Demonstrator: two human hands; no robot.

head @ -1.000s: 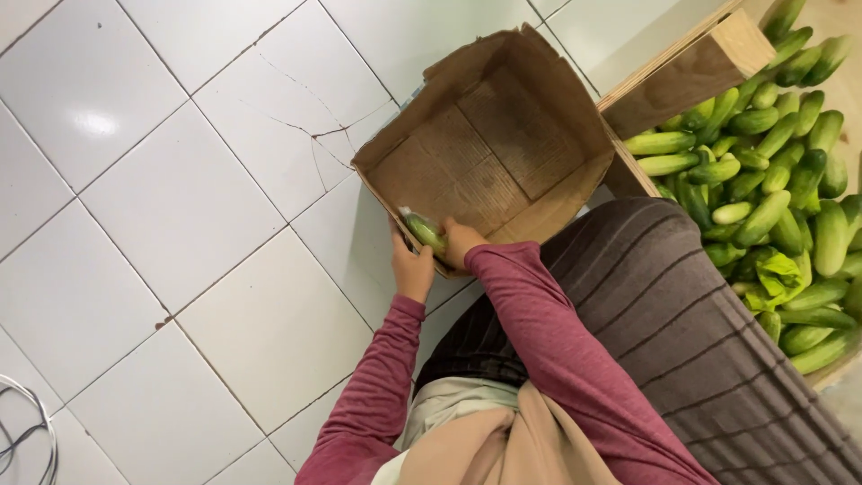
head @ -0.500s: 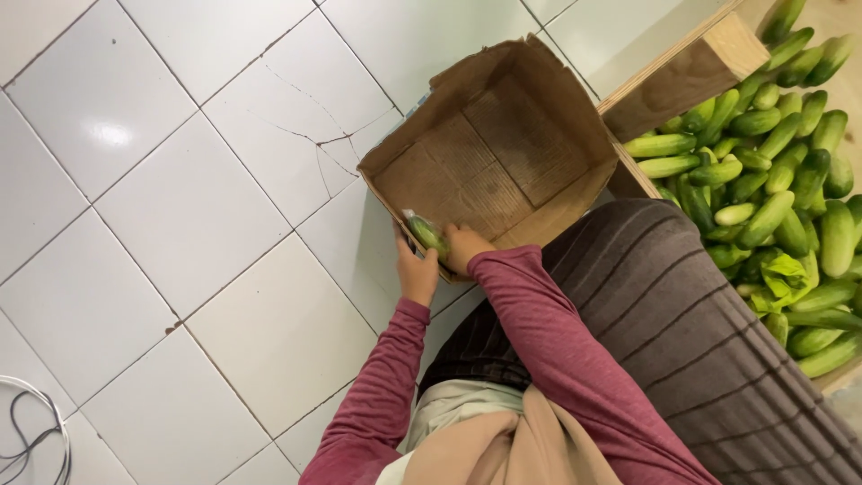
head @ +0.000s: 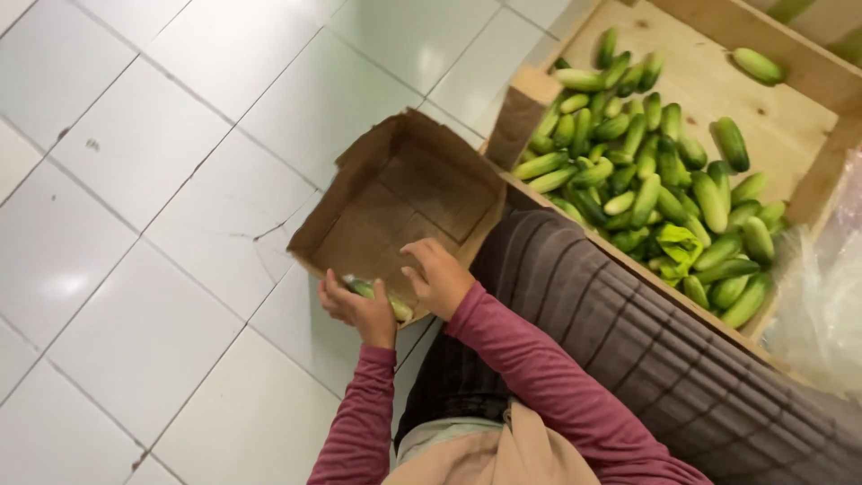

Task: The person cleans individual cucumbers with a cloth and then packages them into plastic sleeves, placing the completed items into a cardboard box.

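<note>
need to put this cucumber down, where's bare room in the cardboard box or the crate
The cardboard box floor is bare beyond both hands. The wooden crate has bare boards along its far side, around one stray cucumber; its near side is crowded with the cucumber pile.

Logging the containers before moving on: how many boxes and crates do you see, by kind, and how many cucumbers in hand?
Cardboard box: 1
Wooden crate: 1
Cucumber held in the left hand: 1
Total: 3

Left hand [head: 357, 308] curled shut; right hand [head: 440, 277] loosely cupped (both sleeves maroon).
</note>
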